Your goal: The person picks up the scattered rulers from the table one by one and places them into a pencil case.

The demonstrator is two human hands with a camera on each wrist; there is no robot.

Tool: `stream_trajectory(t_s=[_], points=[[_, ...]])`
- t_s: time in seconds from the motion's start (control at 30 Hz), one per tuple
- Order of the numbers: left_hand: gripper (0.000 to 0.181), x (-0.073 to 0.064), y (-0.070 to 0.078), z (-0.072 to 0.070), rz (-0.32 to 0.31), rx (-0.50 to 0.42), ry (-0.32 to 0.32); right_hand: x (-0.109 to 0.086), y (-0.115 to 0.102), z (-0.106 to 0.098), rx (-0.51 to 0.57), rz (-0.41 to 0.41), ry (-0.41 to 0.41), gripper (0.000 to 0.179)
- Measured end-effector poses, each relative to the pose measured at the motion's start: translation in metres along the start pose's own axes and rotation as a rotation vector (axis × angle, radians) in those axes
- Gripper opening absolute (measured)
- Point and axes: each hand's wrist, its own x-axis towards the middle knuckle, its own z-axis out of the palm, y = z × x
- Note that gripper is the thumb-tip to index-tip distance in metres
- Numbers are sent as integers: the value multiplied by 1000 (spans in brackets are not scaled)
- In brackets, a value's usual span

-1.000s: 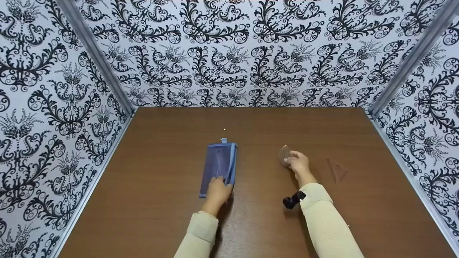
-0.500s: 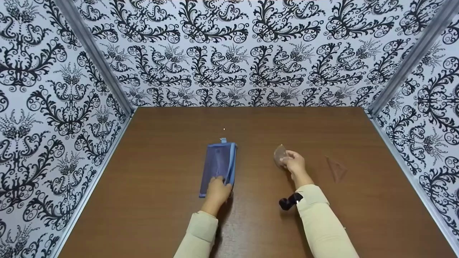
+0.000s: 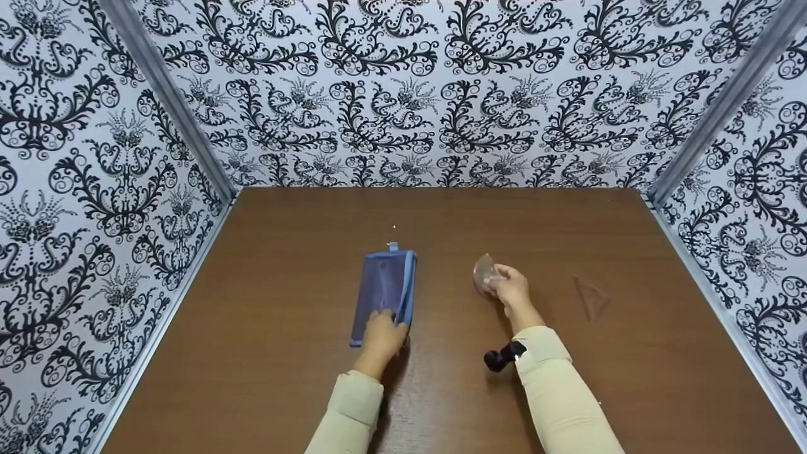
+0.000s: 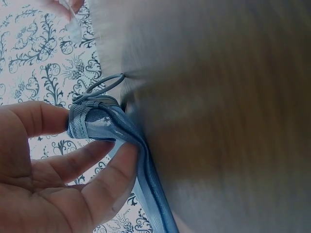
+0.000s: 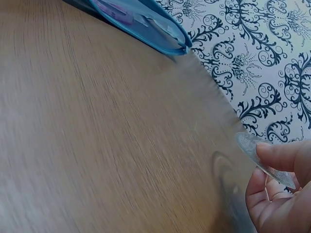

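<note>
In the head view, the left hand (image 3: pixel 383 333) grips the near end of a blue pouch (image 3: pixel 381 280) lying on the brown table (image 3: pixel 284 271), while the right hand (image 3: pixel 512 291) pinches a clear curved protractor (image 3: pixel 484 275) to the pouch's right, apart from it; carrying it smoothly with the pouch held steady seems best. Counted here: 2 hands, 1 pouch, 1 protractor and, farther right, 1 clear set square (image 3: pixel 593 300). In the left wrist view, thumb and fingers pinch 1 pouch corner; a firm hold there should steady the soft fabric. In the right wrist view, thumb and fingers grip the protractor; keeping it edge-on would likely avoid snags. The pouch's mouth gapes around at least 1 purple item (image 5: pixel 114 11); other contents are too unclear to count.
</note>
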Motion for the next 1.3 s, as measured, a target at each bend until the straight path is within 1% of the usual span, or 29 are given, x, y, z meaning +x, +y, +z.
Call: stream_trajectory(t_s=[0.2, 0.4, 0.47, 0.7, 0.83, 1.13, 1.3], points=[[43, 0, 0, 0, 7, -11, -5, -3, 0, 7, 40, -7, -5, 51], [40, -1, 1, 1, 41, 11, 32, -8, -1, 16, 13, -25, -10, 47], [39, -1, 2, 1, 49, 17, 41, -9, -1, 19, 19, -29, -12, 46], [43, -1, 2, -1, 37, -3, 28, -14, 1, 34, 69, -17, -31, 45], [42, -1, 1, 0, 38, -3, 35, -19, 2, 43, 79, -16, -51, 45], [44, -1, 0, 0, 10, -23, 13, -24, 4, 56, 45, -32, -54, 45], [43, 0, -1, 0, 20, -3, 22, -26, 5, 60, 35, -52, -51, 43]])
